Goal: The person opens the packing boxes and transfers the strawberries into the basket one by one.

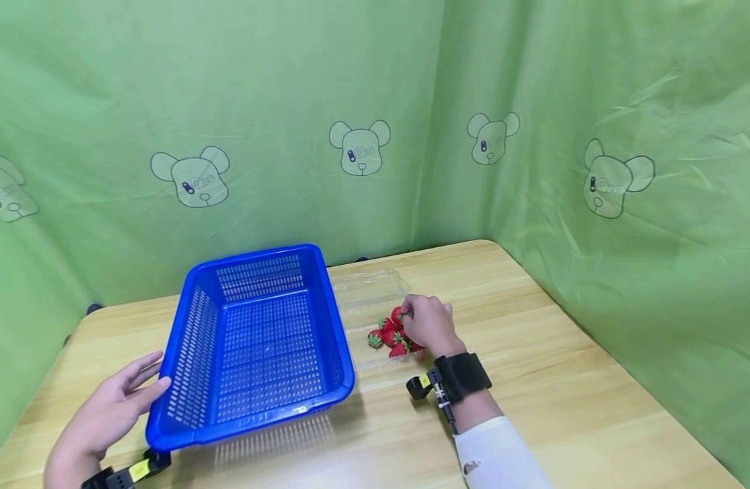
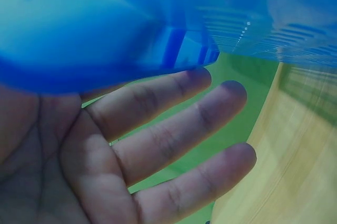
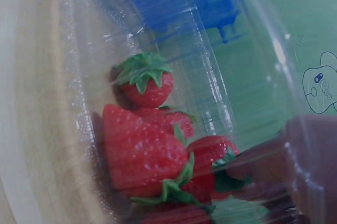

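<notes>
Resting among the strawberries (image 1: 392, 334) in a clear plastic tray (image 1: 371, 288), the right hand (image 1: 429, 324) seems to pinch one, though its fingers are partly hidden. The left hand (image 1: 109, 407), fingers straight, touches the blue basket (image 1: 259, 339) at its near corner. No writing is readable. Bare wooden table (image 1: 564, 380) stretches right to the green curtain (image 1: 626, 204).

At the lower left of the frame my left hand (image 1: 109, 407) lies open, fingers straight against the near corner of the blue basket (image 1: 259, 339). Right of centre, my right hand (image 1: 429, 324) curls over the strawberries (image 1: 387, 334) in the clear plastic box (image 1: 369, 288), fingertips on one berry. The wooden table (image 1: 564, 380) fills the lower frame.
</notes>
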A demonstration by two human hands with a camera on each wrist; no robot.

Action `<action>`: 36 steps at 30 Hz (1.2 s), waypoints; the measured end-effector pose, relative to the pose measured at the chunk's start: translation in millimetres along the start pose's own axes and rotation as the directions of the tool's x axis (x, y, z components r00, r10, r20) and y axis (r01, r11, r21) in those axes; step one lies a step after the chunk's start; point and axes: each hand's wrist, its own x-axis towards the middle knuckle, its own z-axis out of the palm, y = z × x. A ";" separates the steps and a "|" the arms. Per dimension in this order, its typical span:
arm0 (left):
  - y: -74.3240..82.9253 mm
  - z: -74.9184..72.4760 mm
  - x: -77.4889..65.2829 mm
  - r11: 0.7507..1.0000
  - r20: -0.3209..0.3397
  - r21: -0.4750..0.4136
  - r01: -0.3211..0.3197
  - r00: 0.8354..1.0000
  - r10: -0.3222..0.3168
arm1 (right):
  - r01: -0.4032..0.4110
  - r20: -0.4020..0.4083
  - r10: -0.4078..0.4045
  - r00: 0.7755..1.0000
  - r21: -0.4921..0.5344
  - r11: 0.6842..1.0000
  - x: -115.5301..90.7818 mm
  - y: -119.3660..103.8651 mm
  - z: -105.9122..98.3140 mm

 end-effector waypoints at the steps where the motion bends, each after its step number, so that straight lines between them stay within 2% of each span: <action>1: 0.4 -0.1 0.5 1.000 0.001 0.000 0.001 1.000 -0.001 | 0.000 -0.001 0.000 1.000 0.007 1.000 -0.2 0.1 -0.6; 8: -1.6 -1.4 0.5 1.000 0.032 -0.016 0.003 0.999 -0.002 | 0.000 -0.012 0.000 1.000 0.044 0.999 0.4 0.2 -1.2; 15: -4.5 0.9 -1.7 0.999 0.054 -0.038 -0.011 0.998 0.013 | -0.009 0.010 0.008 1.000 0.093 0.996 -0.4 -3.8 -3.3; 21: -2.9 2.8 0.2 1.000 0.053 -0.005 -0.017 0.998 0.018 | -0.008 0.006 0.007 1.000 0.122 0.992 -1.8 -2.2 -6.9; 36: -4.9 4.0 2.1 1.000 0.038 0.001 -0.018 0.999 0.018 | 0.001 0.027 -0.006 1.000 0.192 0.981 -0.8 -5.5 -10.5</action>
